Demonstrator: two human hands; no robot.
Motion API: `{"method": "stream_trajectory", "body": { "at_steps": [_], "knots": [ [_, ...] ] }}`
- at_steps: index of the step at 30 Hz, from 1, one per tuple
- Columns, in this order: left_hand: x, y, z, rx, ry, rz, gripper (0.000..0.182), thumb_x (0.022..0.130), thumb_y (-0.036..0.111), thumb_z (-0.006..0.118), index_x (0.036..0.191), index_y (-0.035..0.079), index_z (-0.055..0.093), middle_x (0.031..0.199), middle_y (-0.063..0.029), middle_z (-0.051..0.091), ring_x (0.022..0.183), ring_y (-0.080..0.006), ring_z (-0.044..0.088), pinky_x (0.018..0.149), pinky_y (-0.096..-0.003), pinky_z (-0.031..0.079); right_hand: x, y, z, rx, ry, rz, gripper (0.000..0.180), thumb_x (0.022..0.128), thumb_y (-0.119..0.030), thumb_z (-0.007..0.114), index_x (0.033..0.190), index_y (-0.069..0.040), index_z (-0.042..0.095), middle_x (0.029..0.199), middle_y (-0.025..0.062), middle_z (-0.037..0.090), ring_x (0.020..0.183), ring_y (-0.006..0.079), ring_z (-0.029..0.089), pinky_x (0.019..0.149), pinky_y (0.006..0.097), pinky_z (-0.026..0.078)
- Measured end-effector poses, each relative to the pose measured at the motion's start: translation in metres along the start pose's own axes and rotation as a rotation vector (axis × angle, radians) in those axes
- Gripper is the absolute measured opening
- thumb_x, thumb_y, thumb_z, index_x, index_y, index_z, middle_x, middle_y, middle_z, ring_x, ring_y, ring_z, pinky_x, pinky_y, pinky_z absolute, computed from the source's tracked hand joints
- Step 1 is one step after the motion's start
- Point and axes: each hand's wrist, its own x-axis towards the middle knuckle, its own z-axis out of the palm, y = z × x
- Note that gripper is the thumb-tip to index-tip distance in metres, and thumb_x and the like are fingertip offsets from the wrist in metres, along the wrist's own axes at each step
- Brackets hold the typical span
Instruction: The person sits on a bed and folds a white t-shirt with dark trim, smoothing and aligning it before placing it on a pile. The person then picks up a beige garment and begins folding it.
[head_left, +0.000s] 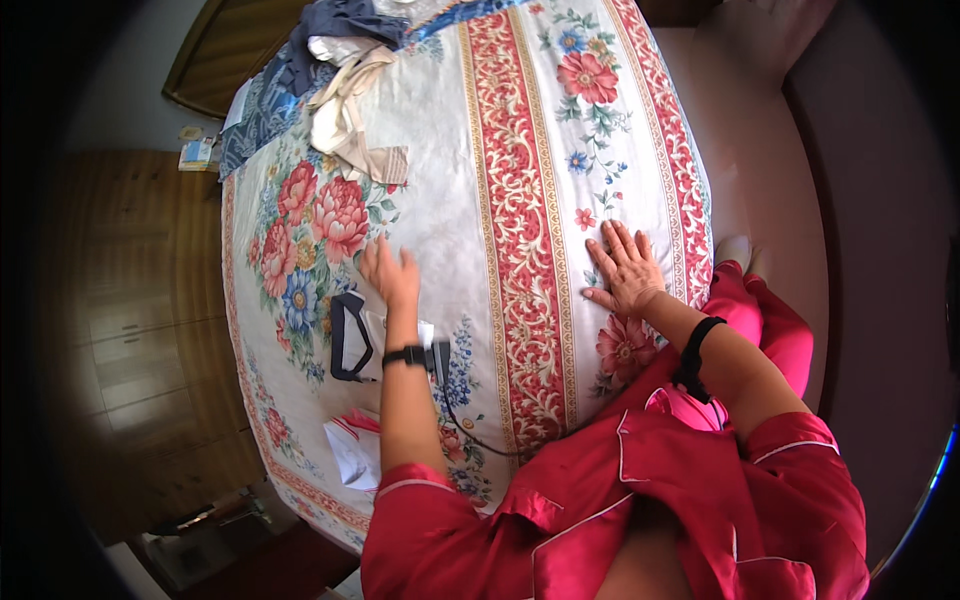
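My left hand (390, 276) is slightly blurred above the flowered bedspread (439, 217), its fingers apart and nothing in them. A folded white garment with a dark navy collar (354, 339) lies just beneath and beside that wrist, partly hidden by the forearm. Nearer my body, to the left of the same forearm, is a folded white garment with pink-red trim (352, 454). My right hand (628, 268) rests palm down on the bedspread by its right side, fingers spread, holding nothing. Both wrists wear black straps, and a thin dark cable runs from the left one.
Rumpled navy, white and beige clothes (349, 112) are heaped at the bed's far left, over a blue patterned cloth (262, 112). A wooden cabinet (142, 337) stands along the left, with small boxes (196, 154) on it. Pinkish floor (772, 187) and a wall border the bed's right.
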Motion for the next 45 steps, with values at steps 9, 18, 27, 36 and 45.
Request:
{"method": "stream_trajectory", "body": {
  "at_steps": [9,18,27,36,45],
  "knots": [
    [0.158,0.039,0.143,0.018,-0.614,-0.409,0.062,0.082,0.026,0.057,0.137,0.003,0.037,0.133,-0.0229,0.045,0.121,-0.0369,0.047,0.100,-0.0413,0.039,0.009,0.018,0.012,0.135,-0.005,-0.076,0.087,0.080,-0.072,0.037,0.143,-0.013,0.029,0.149,0.0161,0.023,0.140,0.0295,0.016,0.110,0.0532,0.012],
    [0.160,0.055,0.128,0.226,-0.589,-0.183,0.026,0.078,0.015,0.053,0.093,-0.001,0.066,0.093,-0.0249,0.064,0.090,-0.0415,0.062,0.079,-0.0443,0.050,0.010,0.022,0.017,0.208,0.010,-0.086,0.087,0.078,-0.071,0.042,0.143,-0.014,0.030,0.149,0.0154,0.023,0.140,0.0289,0.015,0.111,0.0530,0.011],
    [-0.061,0.242,-0.038,-0.780,-1.221,0.814,0.020,0.083,0.017,0.051,0.080,0.001,0.061,0.077,-0.0177,0.062,0.071,-0.0284,0.062,0.065,-0.0384,0.048,0.007,0.017,0.014,-0.119,0.022,-0.115,0.094,0.074,-0.050,0.062,0.147,-0.015,0.014,0.152,0.0146,0.016,0.141,0.0289,0.013,0.111,0.0517,0.012],
    [-0.096,0.293,-0.170,-1.504,-1.927,0.479,0.016,0.088,0.010,0.055,0.098,-0.001,0.060,0.084,0.0034,0.057,0.077,-0.0057,0.050,0.068,-0.0227,0.042,-0.094,0.011,-0.009,0.518,0.028,-0.412,0.065,0.079,-0.016,0.063,0.135,-0.039,0.042,0.149,0.0194,0.013,0.119,0.0335,0.047,0.101,0.0392,0.040],
    [-0.102,0.322,-0.242,-1.739,-2.343,0.593,0.020,0.090,0.012,0.053,0.101,-0.004,0.057,0.086,0.0011,0.057,0.079,-0.0055,0.051,0.069,-0.0211,0.041,-0.181,-0.016,-0.121,0.789,-0.437,-0.051,0.041,0.077,-0.023,0.063,0.116,-0.011,0.062,0.133,0.0138,0.048,0.116,0.0287,0.052,0.095,0.0348,0.044]
  ]
}}
